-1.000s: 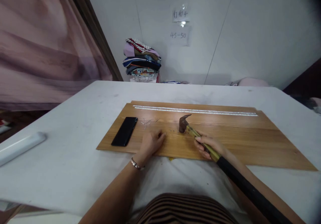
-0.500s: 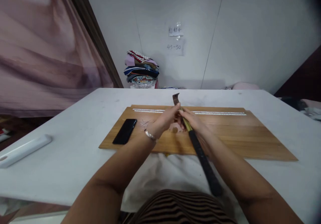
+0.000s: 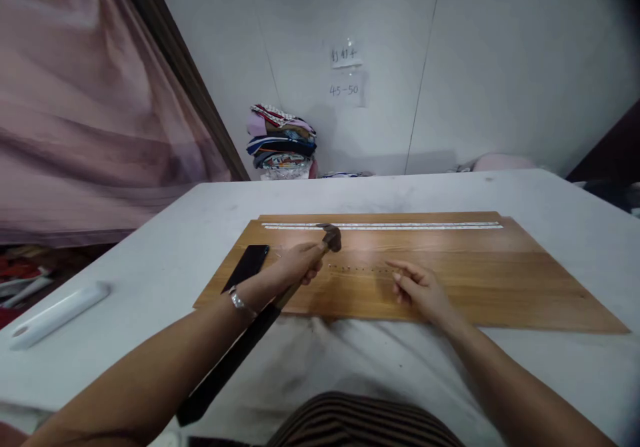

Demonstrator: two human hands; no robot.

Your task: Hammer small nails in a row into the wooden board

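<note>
My left hand [image 3: 301,264] is closed around the upper handle of a hammer [image 3: 239,352], just below its metal head. The black grip slants down toward me under my left forearm. My right hand [image 3: 417,290] hovers over the wooden board [image 3: 500,287], index finger stretched out to the left and thumb apart from it, other fingers curled. A row of small nails [image 3: 363,269] runs across the board between my hands, with its right end near my right fingertips. Two white measuring strips [image 3: 425,225] lie along the board's far edge.
A black phone [image 3: 247,268] lies on the board's left part, partly behind my left wrist. On the white table [image 3: 140,287] at left is a long white object [image 3: 63,315]. Folded clothes [image 3: 283,143] are stacked by the wall; a pink curtain [image 3: 90,100] hangs at left.
Both hands were together on the hammer at the board's middle. Now my left hand has carried it left, and my right hand has let go and moved right. The nail row has come into view.
</note>
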